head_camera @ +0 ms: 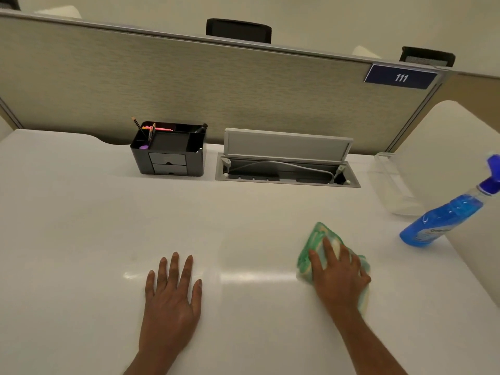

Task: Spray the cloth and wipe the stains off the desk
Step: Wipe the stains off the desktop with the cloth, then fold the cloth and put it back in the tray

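A green and yellow cloth [319,239] lies crumpled on the white desk [81,226], right of centre. My right hand [339,274] presses flat on top of it, fingers spread over the fabric. My left hand [171,296] rests palm down on the bare desk, fingers apart, holding nothing. A damp, glossy patch shows on the desk between the two hands. A blue spray bottle [443,215] stands at the right edge of the desk, apart from both hands. I see no distinct stain.
A black desk organiser [169,152] with pens stands at the back centre. Beside it an open cable hatch [286,163] is set in the desk. A clear plastic tray [392,182] sits at the back right. A grey partition [216,90] closes off the rear.
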Motion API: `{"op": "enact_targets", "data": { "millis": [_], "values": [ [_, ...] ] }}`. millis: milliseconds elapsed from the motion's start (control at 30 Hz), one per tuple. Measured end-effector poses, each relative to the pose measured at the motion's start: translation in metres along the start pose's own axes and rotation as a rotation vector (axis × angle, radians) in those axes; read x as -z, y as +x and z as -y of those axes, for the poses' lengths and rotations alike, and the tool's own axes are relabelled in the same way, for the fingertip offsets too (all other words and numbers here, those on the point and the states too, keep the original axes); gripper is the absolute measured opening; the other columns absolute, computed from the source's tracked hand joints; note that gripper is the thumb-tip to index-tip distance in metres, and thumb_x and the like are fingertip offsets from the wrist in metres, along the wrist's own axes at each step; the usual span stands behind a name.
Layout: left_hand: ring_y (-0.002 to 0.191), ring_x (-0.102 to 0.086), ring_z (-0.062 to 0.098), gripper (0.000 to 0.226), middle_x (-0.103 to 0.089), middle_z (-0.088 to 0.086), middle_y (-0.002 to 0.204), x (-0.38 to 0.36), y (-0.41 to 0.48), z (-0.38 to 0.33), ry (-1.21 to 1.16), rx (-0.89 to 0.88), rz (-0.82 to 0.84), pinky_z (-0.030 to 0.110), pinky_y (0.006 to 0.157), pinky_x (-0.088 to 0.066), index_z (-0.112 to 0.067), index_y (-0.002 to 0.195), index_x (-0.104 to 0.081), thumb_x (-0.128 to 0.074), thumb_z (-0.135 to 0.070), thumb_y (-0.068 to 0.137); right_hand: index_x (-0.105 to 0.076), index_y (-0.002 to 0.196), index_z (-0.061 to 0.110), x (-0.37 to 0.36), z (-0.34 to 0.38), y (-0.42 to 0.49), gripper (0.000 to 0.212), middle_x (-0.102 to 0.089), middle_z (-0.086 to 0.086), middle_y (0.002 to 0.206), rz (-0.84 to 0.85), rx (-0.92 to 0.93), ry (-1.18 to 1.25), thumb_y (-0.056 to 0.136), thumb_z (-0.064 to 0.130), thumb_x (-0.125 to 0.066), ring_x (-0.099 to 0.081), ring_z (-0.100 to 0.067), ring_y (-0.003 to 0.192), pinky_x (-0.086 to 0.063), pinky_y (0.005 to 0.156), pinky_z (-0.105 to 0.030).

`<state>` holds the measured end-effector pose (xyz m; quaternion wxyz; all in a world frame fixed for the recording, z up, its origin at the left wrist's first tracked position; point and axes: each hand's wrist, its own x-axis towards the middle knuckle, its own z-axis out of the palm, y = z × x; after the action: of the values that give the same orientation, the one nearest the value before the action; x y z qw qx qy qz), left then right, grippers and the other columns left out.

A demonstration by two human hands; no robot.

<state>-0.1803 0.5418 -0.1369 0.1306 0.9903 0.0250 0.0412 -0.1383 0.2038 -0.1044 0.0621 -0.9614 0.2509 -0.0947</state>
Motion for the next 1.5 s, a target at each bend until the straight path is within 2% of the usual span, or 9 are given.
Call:
{"op": "enact_targets", "data": {
  "millis": [367,500,633,800,1000,1200,1300,1400,1500],
  "values": [
    [0.155,-0.016,0.026,0.075,-0.023,0.005,0.167,0.006,0.000,-0.001,-0.027,0.014,0.077,0.045,0.125,-0.003,-0.028,0.158,-0.025,0.000,-0.061,0.095,-0.071,0.119,0.033,0.027,-0.029,-0.108,0.052,-0.072,-0.007,0.109,-0.025,-0.036,0.151,0.083,0.054,-0.042,-0.063,-0.034,0.095,-0.039,0.075,-0.042],
    [0.150,-0.031,0.030,0.071,-0.039,0.011,0.159,0.020,-0.006,-0.017,-0.086,-0.033,0.047,0.043,0.123,-0.010,-0.019,0.150,-0.044,-0.010,-0.056,0.100,-0.073,0.115,0.036,0.025,-0.025,-0.134,0.046,-0.074,-0.005,0.106,0.004,0.019,0.261,0.081,0.052,-0.045,-0.068,-0.034,0.092,-0.042,0.072,-0.042],
    [0.140,-0.048,0.024,0.064,-0.061,0.008,0.141,0.029,-0.037,-0.062,-0.407,-0.062,-0.029,0.036,0.115,-0.029,-0.015,0.129,-0.066,-0.031,-0.057,0.097,-0.066,0.116,0.048,0.028,-0.011,-0.149,0.041,-0.073,0.009,0.104,0.090,0.044,0.418,0.079,0.054,-0.050,-0.068,-0.026,0.091,-0.046,0.069,-0.040],
    [0.108,-0.070,0.016,0.022,-0.076,-0.011,0.107,0.064,-0.083,-0.125,-0.918,0.293,0.106,0.022,0.088,-0.048,-0.039,0.115,-0.070,-0.063,-0.039,0.094,-0.054,0.115,0.067,0.050,0.025,-0.160,0.040,-0.064,0.031,0.112,0.316,0.108,0.728,0.079,0.050,-0.059,-0.057,0.001,0.107,-0.045,0.092,-0.038],
    [0.104,-0.061,0.023,0.087,-0.063,0.003,0.116,0.093,-0.089,-0.141,-1.170,0.577,0.108,0.034,0.087,-0.045,-0.023,0.147,-0.044,-0.078,-0.052,0.073,-0.075,0.107,0.042,0.086,0.052,-0.153,0.037,-0.073,0.019,0.116,0.470,-0.036,1.291,0.084,0.013,-0.075,-0.067,-0.003,0.112,-0.051,0.105,-0.037],
    [0.082,-0.077,0.020,0.103,-0.080,0.006,0.093,0.124,-0.102,-0.158,-1.447,0.578,0.292,0.034,0.068,-0.061,-0.017,0.105,-0.072,-0.091,-0.065,0.015,-0.074,0.114,0.026,0.134,0.052,-0.148,0.036,-0.074,0.011,0.117,0.404,-0.248,1.620,0.084,0.006,-0.076,-0.069,-0.010,0.110,-0.056,0.099,-0.041],
    [0.082,-0.077,0.020,0.081,-0.081,0.004,0.086,0.141,-0.113,-0.184,-1.460,0.545,0.316,0.035,0.074,-0.059,-0.012,0.099,-0.074,-0.091,-0.049,0.029,-0.071,0.119,0.030,0.160,0.040,-0.148,0.040,-0.073,0.008,0.121,0.377,-0.293,1.693,0.083,0.014,-0.079,-0.068,-0.015,0.114,-0.057,0.097,-0.043],
    [0.093,-0.076,0.030,0.060,-0.080,0.011,0.097,0.159,-0.121,-0.205,-1.606,0.567,0.289,0.044,0.089,-0.057,-0.008,0.108,-0.072,-0.092,-0.028,0.056,-0.064,0.127,0.039,0.190,0.010,-0.146,0.046,-0.069,0.008,0.125,0.358,-0.287,1.627,0.084,0.028,-0.077,-0.066,-0.011,0.113,-0.059,0.084,-0.026],
    [0.097,-0.075,0.032,0.034,-0.077,0.016,0.110,0.177,-0.130,-0.229,-1.851,0.618,0.275,0.051,0.099,-0.052,-0.008,0.118,-0.067,-0.070,-0.015,0.085,-0.047,0.142,0.038,0.208,-0.028,-0.145,0.062,-0.055,0.001,0.140,0.366,-0.382,1.546,0.086,0.038,-0.073,-0.056,-0.016,0.123,-0.048,0.088,-0.025]
  ]
}}
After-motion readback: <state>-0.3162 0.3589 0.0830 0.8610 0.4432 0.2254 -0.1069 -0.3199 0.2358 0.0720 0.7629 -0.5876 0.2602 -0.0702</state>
